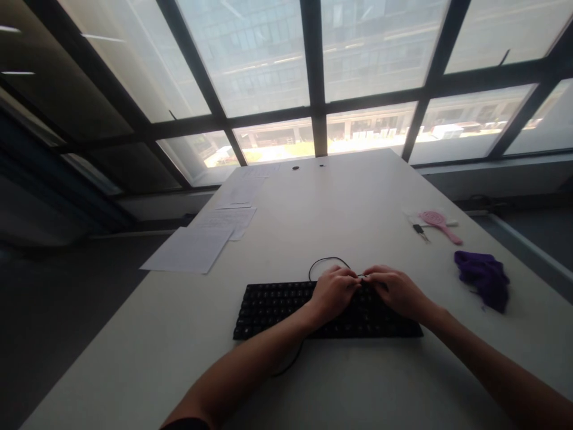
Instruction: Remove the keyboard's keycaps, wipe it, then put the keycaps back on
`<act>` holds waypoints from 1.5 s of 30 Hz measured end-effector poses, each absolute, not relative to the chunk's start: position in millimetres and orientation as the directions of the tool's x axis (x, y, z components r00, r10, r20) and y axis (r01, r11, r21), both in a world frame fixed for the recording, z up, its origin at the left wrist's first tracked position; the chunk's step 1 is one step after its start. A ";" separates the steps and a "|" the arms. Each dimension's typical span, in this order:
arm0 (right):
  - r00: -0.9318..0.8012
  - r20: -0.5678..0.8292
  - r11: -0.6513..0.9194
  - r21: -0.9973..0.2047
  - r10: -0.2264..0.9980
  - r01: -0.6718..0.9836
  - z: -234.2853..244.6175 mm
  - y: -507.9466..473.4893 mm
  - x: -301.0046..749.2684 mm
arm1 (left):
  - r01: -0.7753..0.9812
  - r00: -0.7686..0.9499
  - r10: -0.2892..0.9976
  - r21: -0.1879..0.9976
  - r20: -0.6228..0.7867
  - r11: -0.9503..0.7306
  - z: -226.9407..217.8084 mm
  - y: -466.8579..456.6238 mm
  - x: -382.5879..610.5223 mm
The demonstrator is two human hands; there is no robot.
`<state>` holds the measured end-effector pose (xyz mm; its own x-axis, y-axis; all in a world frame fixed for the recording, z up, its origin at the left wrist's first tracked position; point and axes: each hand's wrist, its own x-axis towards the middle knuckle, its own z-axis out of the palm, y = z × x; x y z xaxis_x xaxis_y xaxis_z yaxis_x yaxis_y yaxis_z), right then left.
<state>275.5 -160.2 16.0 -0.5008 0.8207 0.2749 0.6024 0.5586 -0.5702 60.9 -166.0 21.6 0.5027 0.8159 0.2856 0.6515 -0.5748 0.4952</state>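
Observation:
A black keyboard point(273, 307) lies flat on the white table point(290, 233), close to me. Over its right half, my left hand point(336, 291) and my right hand point(396, 292) meet with fingertips almost touching at its far edge. Both hands are closed in a pinch on a thin black cable point(328, 258). It loops out beyond the keyboard and runs between the fingers; a short bit shows between the two thumbs. Another stretch of cable comes out under my left forearm at the near side. Whether the cable's end is between my fingers cannot be made out.
Several sheets of paper point(190, 249) lie along the left table edge. At the right are a pink hairbrush point(435, 220), a small black item with pale prongs point(419, 229) and a crumpled purple cloth point(483, 278). Large windows point(268, 60) stand behind the table's far edge.

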 end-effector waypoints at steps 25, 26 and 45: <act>-0.297 0.376 0.456 -0.466 0.878 0.758 -1.8 -172.5 298.8 | 0.693 0.277 0.961 0.689 0.019 -0.214 46.7 -197.3 -218.6; -0.276 0.377 0.440 -0.470 0.884 0.766 -2.7 -173.9 300.4 | 0.684 0.282 0.959 0.697 0.019 -0.216 46.7 -197.0 -217.4; 0.106 0.364 0.133 -0.574 0.925 0.808 -2.8 -212.6 314.4 | 0.516 -0.133 0.987 0.845 -0.089 0.145 30.0 -219.6 -208.0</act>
<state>314.4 -212.6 -2.8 0.1057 0.9255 0.3638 0.8081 0.1332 -0.5738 -208.0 -219.6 30.0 -0.1327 0.9872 -0.0887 0.5155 0.1451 0.8445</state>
